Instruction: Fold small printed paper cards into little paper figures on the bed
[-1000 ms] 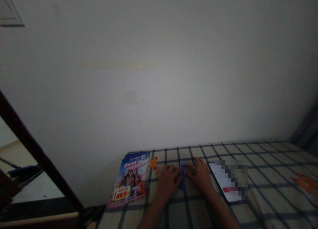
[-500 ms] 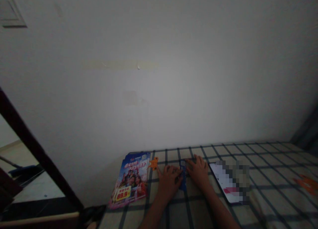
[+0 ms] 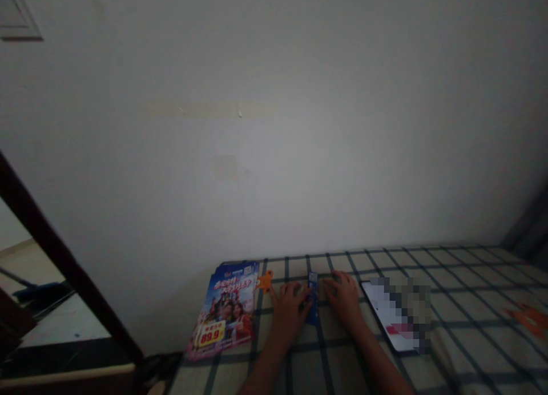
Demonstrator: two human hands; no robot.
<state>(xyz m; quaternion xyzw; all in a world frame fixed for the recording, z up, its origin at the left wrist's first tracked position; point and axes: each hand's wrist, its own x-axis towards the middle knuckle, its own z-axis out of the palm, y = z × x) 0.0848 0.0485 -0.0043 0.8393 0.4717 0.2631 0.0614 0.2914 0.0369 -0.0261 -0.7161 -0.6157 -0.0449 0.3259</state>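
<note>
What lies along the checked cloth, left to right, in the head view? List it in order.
stack of flyers → small orange piece → left hand → blue folded paper → right hand → phone → orange patch

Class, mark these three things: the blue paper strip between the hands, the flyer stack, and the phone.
blue paper strip [image 3: 313, 299], head view, its middle.
flyer stack [image 3: 226, 309], head view, top flyer's printed face.
phone [image 3: 385, 312], head view, lit screen.
</note>
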